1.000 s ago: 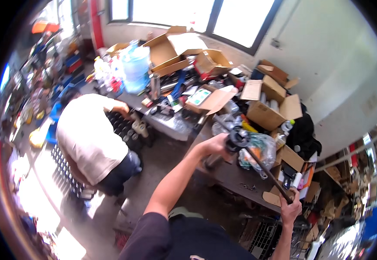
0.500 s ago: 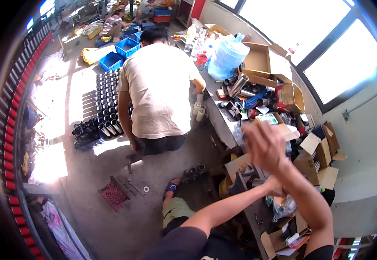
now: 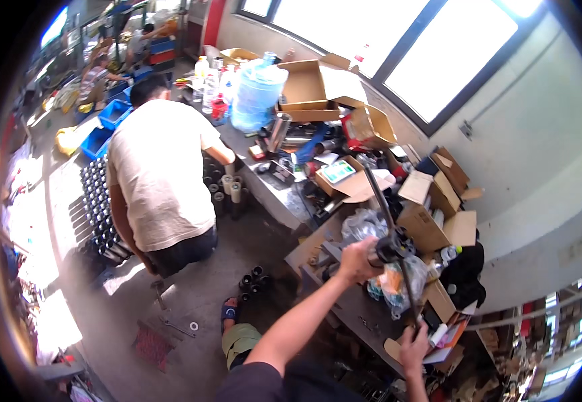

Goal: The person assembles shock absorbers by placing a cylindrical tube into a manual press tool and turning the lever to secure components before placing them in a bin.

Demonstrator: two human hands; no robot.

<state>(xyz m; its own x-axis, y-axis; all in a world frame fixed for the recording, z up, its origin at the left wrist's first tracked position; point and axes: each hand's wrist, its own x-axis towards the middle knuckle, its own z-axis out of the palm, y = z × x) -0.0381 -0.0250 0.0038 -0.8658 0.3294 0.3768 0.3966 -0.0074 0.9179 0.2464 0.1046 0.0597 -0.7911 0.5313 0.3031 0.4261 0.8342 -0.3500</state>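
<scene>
At the bench, my left hand (image 3: 359,261) is closed round a short metal cylinder (image 3: 374,256) beside a dark round hub (image 3: 393,246). A long dark bar (image 3: 409,289) runs across at the hub, one end pointing up toward the boxes. My right hand (image 3: 414,345) grips its lower end. Whether the hub and bar are one piece, I cannot tell. Clear plastic bags (image 3: 398,285) lie just behind the bar. A grey metal block (image 3: 331,252) stands on the bench to the left of my left hand.
A co-worker (image 3: 160,181) crouches at left, near rows of dark cylinders (image 3: 97,201). Open cardboard boxes (image 3: 431,208), a large blue water bottle (image 3: 257,97) and loose parts crowd the bench. A hammer (image 3: 159,293), a wrench (image 3: 179,327) and a white ring (image 3: 194,326) lie on the floor.
My right hand has come down from its raised position and now holds the bar's lower end. My left hand shows further left, on the metal cylinder. The whole view has turned right.
</scene>
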